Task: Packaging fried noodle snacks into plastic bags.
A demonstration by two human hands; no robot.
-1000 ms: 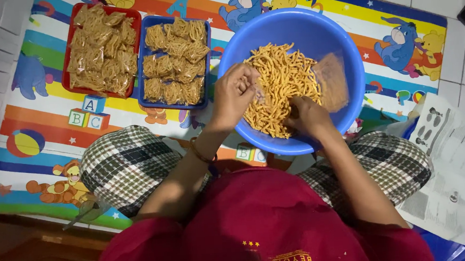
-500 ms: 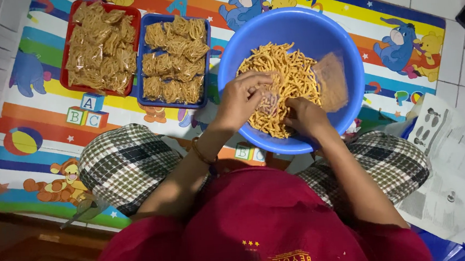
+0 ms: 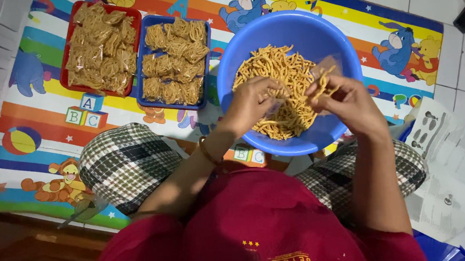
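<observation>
A big blue plastic bowl (image 3: pixel 291 30) sits on the mat in front of me, half full of thin fried yellow snack sticks (image 3: pixel 277 71). My left hand (image 3: pixel 249 103) is over the bowl, pinching the edge of a small clear plastic bag (image 3: pixel 275 107). My right hand (image 3: pixel 344 103) is lifted above the bowl's right side, fingers closed on a bunch of snack sticks beside the bag's mouth. The bag's other side is mostly hidden by my hands.
A red tray (image 3: pixel 68 76) and a blue tray (image 3: pixel 143 95) at the upper left hold several filled snack bags. All stand on a colourful cartoon play mat (image 3: pixel 39 137). Printed paper sheets (image 3: pixel 455 170) lie on the white tiles at right. My checked-trousered knees (image 3: pixel 127 164) frame the bowl.
My right hand has risen out of the snack pile with a bunch of sticks and moved right. My left hand has shifted down and now grips the clear bag.
</observation>
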